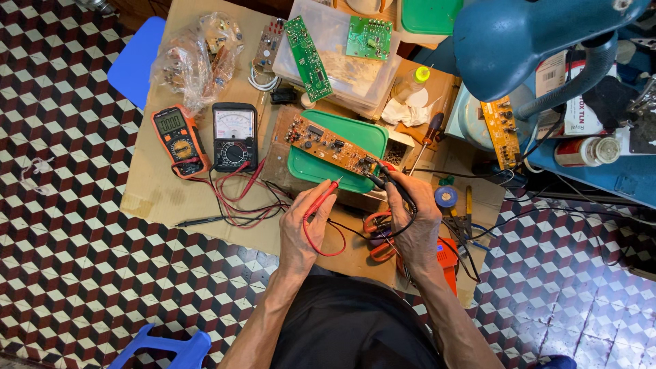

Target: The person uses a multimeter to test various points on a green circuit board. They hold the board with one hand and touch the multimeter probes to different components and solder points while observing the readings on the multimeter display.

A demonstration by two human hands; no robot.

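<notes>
Nearest the camera, two bare forearms reached forward from a dark lap. The left hand was curled closed around a red test probe, its thin tip pointing up and to the right, well short of the board. The right hand was closed around a black test probe, whose tip touched or nearly touched the near right end of a brown circuit board. That board was long and narrow, studded with small components, and lay slantwise on a green plastic lid. Red and black leads trailed left across the brown cardboard sheet that covered the low work surface. They ran toward an orange digital multimeter and, just beside it, a black dial multimeter. Orange-handled pliers lay under the right wrist. Farther back stood a clear plastic box bearing two green circuit boards, with a clear bag of parts to its left. A blue desk lamp hung over the right side. Around everything spread a floor of red, black and white cube-pattern tiles.
</notes>
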